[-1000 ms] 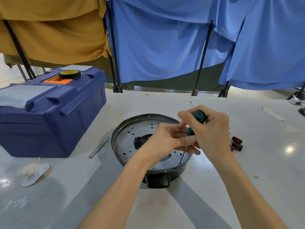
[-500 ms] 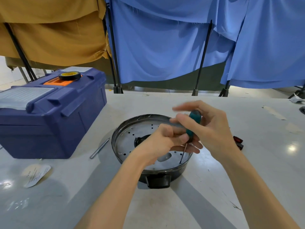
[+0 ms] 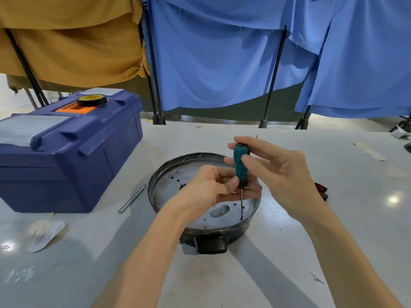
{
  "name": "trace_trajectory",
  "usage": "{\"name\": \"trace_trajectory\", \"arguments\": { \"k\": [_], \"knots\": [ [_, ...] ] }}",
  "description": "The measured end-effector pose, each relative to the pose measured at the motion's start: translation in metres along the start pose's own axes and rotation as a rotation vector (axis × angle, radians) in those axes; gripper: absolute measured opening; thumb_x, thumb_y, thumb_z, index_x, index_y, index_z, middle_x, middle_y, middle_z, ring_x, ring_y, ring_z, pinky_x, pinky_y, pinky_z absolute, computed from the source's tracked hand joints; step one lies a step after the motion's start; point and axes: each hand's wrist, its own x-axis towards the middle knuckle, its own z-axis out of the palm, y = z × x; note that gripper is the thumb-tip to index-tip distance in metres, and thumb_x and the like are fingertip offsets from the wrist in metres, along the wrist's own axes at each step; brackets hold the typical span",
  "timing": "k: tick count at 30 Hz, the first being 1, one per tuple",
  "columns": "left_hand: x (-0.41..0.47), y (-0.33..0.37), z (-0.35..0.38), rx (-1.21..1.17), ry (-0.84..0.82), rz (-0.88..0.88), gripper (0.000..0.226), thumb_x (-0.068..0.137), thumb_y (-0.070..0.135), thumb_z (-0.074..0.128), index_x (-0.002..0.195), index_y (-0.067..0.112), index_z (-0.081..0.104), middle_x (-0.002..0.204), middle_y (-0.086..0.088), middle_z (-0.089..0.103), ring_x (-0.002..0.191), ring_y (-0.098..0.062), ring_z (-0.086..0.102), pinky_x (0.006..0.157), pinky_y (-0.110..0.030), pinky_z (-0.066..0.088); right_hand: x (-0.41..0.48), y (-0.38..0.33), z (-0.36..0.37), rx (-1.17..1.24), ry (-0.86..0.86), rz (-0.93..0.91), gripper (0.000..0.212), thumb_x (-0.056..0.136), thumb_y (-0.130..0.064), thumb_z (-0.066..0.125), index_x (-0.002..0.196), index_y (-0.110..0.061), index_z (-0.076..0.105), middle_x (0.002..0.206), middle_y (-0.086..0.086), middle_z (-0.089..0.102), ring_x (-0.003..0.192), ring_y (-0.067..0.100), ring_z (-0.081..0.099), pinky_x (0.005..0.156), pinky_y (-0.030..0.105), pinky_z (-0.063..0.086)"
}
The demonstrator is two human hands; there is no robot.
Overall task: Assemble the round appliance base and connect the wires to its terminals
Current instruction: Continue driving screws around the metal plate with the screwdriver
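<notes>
Fingers [image 3: 251,160] of the right hand [image 3: 280,176] pinch the teal handle of a screwdriver [image 3: 240,166], with one fingertip curled over its top end. The left hand [image 3: 206,187] comes in from the lower middle of the frame, and its fingers [image 3: 231,184] grip the black lower end of the handle where the shaft begins. The screwdriver stands nearly upright. Its thin shaft runs down to a small hole near the right front edge of the metal plate [image 3: 169,192].

The plate lies inside the round black base [image 3: 153,187], which sits on the white desk [image 3: 289,252] at the centre of the frame. A black tab on the base faces the bottom of the frame.

A blue toolbox [image 3: 66,163] stands at the left on the desk, with a roll of tape [image 3: 91,100] on its lid. A metal rod [image 3: 132,198] lies between the toolbox and the base. A paper label [image 3: 45,235] lies at the lower left. Small red switches [image 3: 321,190] show just behind the right wrist. Blue curtains [image 3: 222,63] and a mustard cloth [image 3: 77,41] hang across the top.
</notes>
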Motion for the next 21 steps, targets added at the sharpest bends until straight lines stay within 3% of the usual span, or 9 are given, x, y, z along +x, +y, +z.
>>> {"name": "trace_trajectory", "arguments": {
  "k": [3, 6, 9, 12, 15, 21],
  "knots": [
    [-0.004, 0.006, -0.004, 0.023, 0.065, 0.028, 0.024, 0.093, -0.006, 0.055, 0.112, 0.004, 0.065, 0.104, -0.017, 0.073, 0.096, -0.034, 0.071, 0.082, -0.032, 0.058, 0.000, 0.001, 0.008, -0.058, 0.131, -0.077, 0.036, 0.085, 0.000, 0.067, 0.111, -0.026, 0.069, 0.107, -0.004, 0.073, 0.097, 0.017, 0.072, 0.081, 0.029, 0.059],
    [-0.004, 0.004, 0.001, 0.140, 0.115, 0.077, 0.026, 0.084, -0.002, 0.069, 0.108, 0.006, 0.067, 0.101, -0.015, 0.074, 0.092, -0.034, 0.072, 0.083, -0.034, 0.058, 0.000, 0.005, 0.017, -0.156, 0.261, -0.140, 0.036, 0.079, -0.003, 0.077, 0.104, -0.027, 0.068, 0.095, -0.015, 0.071, 0.089, 0.011, 0.070, 0.079, 0.022, 0.057],
    [0.003, 0.000, 0.009, 0.164, 0.118, 0.073, 0.021, 0.087, -0.004, 0.065, 0.107, 0.002, 0.069, 0.098, -0.017, 0.074, 0.088, -0.029, 0.073, 0.079, -0.031, 0.059, 0.003, 0.007, 0.024, -0.278, 0.389, -0.113, 0.035, 0.074, -0.013, 0.083, 0.096, -0.023, 0.057, 0.078, -0.018, 0.061, 0.076, 0.006, 0.063, 0.071, 0.016, 0.052],
    [0.002, 0.000, 0.005, 0.142, 0.043, 0.053, 0.023, 0.096, -0.004, 0.051, 0.105, 0.004, 0.070, 0.097, -0.012, 0.075, 0.092, -0.026, 0.073, 0.082, -0.027, 0.057, 0.007, -0.002, 0.007, -0.221, 0.250, -0.055, 0.031, 0.076, -0.030, 0.080, 0.103, -0.025, 0.065, 0.089, -0.016, 0.069, 0.077, 0.010, 0.069, 0.071, 0.021, 0.055],
    [-0.004, 0.000, -0.001, 0.124, 0.007, 0.050, 0.033, 0.099, -0.005, 0.041, 0.104, 0.010, 0.070, 0.099, -0.005, 0.076, 0.095, -0.021, 0.072, 0.083, -0.022, 0.055, 0.008, -0.007, -0.003, -0.104, 0.088, -0.044, 0.032, 0.087, -0.010, 0.071, 0.114, -0.027, 0.070, 0.106, -0.010, 0.074, 0.093, 0.013, 0.073, 0.081, 0.022, 0.057],
    [-0.005, -0.003, -0.002, 0.063, 0.074, 0.060, 0.020, 0.092, 0.001, 0.060, 0.110, 0.006, 0.065, 0.101, -0.015, 0.074, 0.095, -0.032, 0.072, 0.085, -0.033, 0.057, 0.003, 0.001, 0.009, -0.240, 0.147, -0.119, 0.036, 0.082, -0.009, 0.076, 0.110, -0.030, 0.068, 0.095, -0.010, 0.069, 0.092, 0.011, 0.066, 0.082, 0.020, 0.054]
  ]
}}
